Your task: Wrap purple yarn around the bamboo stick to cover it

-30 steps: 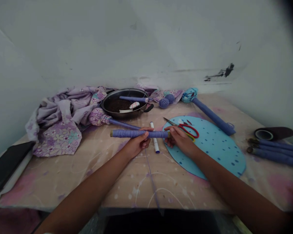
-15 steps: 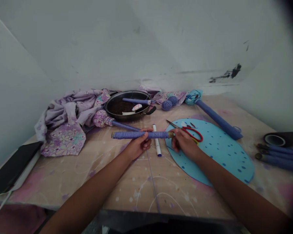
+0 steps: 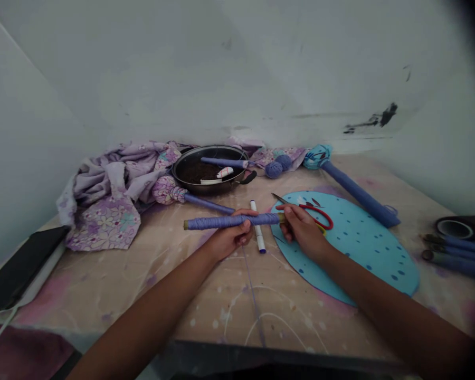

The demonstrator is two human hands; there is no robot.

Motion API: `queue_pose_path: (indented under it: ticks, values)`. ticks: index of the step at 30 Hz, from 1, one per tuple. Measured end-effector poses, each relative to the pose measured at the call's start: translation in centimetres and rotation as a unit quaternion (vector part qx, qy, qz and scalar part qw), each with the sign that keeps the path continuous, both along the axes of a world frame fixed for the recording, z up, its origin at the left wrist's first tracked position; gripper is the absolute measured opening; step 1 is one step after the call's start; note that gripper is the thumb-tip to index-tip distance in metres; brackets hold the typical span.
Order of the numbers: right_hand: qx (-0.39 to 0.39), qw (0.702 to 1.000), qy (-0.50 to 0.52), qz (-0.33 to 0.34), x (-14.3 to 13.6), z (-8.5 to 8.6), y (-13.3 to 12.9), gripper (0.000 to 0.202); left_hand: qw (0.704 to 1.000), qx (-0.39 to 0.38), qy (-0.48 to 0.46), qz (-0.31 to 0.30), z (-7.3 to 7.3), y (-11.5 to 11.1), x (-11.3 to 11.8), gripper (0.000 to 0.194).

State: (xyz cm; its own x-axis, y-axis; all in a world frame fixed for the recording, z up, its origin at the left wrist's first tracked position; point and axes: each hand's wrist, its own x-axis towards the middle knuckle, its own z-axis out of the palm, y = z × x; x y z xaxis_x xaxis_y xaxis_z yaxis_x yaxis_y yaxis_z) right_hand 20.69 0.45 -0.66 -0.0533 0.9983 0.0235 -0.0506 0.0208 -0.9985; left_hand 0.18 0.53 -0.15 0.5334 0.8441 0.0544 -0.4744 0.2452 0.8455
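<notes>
A stick wrapped in purple yarn [image 3: 209, 222] is held level above the table, its bare brownish ends showing. My left hand [image 3: 234, 235] is closed around its middle, with the thumb on the yarn. My right hand [image 3: 300, 227] pinches the bare right end. A loose yarn strand [image 3: 252, 295] runs from my left hand down to the table's front edge. Just behind the stick lies a white marker [image 3: 258, 227] with a blue end. Red-handled scissors [image 3: 319, 214] rest beyond my right hand on a blue spotted oval sheet [image 3: 364, 243].
A black pan [image 3: 186, 184] holding a purple stick stands at the back, near yarn balls [image 3: 274, 169]. Floral cloth [image 3: 111, 211] and a dark flat device [image 3: 24, 269] are at left. Right: a blue-topped wrapped stick [image 3: 356, 190], more wrapped sticks [image 3: 455, 258] and a dark roll [image 3: 455, 228].
The wrapped stick has turned and tilted slightly, its left end now a little lower. The whole view has shifted slightly, and both hands keep their hold.
</notes>
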Motion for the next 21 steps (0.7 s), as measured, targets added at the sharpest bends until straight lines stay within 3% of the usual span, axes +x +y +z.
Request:
queue_pose_path:
  ticks: [8,13,18,21]
  values:
    - [0.019,0.999,0.025,0.025,0.39,-0.58,0.28,0.032,0.997,-0.075,-0.036,0.01,0.05,0.47,-0.29,0.037]
    - [-0.041,0.998,0.001,0.038,0.61,-0.38,0.02,0.036,0.997,-0.071,-0.025,-0.009,0.11,0.47,-0.24,0.033]
    - [0.034,0.998,-0.013,0.048,0.74,-0.47,-0.01,0.029,0.998,-0.065,-0.015,-0.005,0.12,0.8,-0.09,0.033]
    - [0.034,0.998,0.014,0.052,0.66,-0.31,0.04,0.031,0.997,-0.071,-0.012,-0.002,0.17,0.95,-0.05,0.033]
